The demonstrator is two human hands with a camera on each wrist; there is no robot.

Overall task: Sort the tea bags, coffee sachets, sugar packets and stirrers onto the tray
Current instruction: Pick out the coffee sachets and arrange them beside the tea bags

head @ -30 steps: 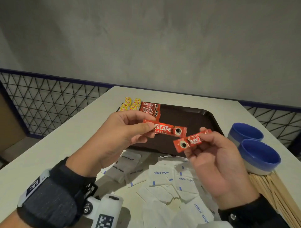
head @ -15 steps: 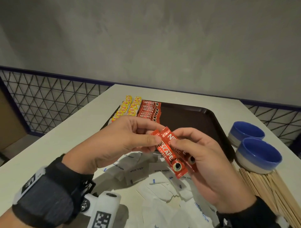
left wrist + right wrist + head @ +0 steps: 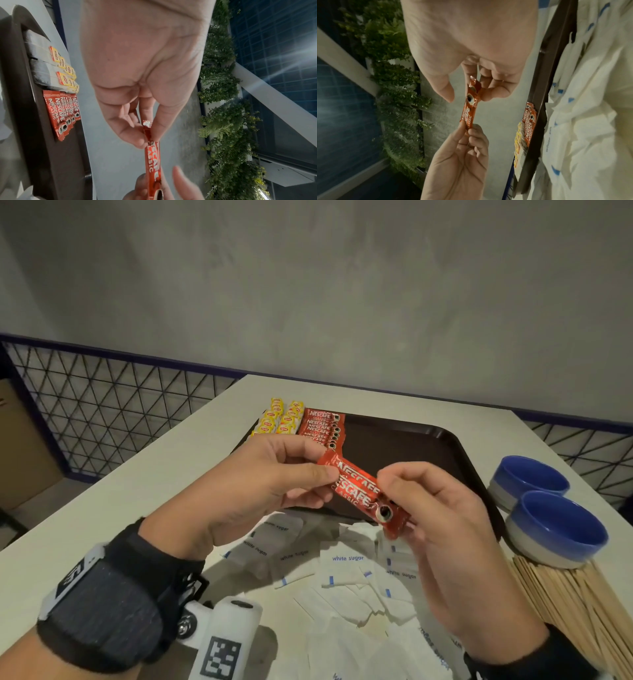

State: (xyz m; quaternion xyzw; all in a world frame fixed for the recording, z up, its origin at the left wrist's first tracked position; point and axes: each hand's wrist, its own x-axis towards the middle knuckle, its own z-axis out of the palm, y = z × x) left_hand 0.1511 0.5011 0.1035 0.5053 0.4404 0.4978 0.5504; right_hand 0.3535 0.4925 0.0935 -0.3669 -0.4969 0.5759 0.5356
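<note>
Two red coffee sachets lie stacked one on the other, held in the air over the near edge of the dark brown tray. My left hand pinches their upper left end between thumb and fingers; the left wrist view shows this pinch on the sachets. My right hand grips the lower right end, its fingers curled behind. In the right wrist view that hand holds the sachets. A row of coffee sachets and yellow tea bags lies at the tray's far left.
White sugar packets are strewn on the table under my hands. A bundle of wooden stirrers lies at the right, beside two blue bowls. A wire fence runs along the table's left and right sides.
One second ago each hand held one sachet, apart from the other. The hands have come together, and both sachets are now stacked and held at both ends.
</note>
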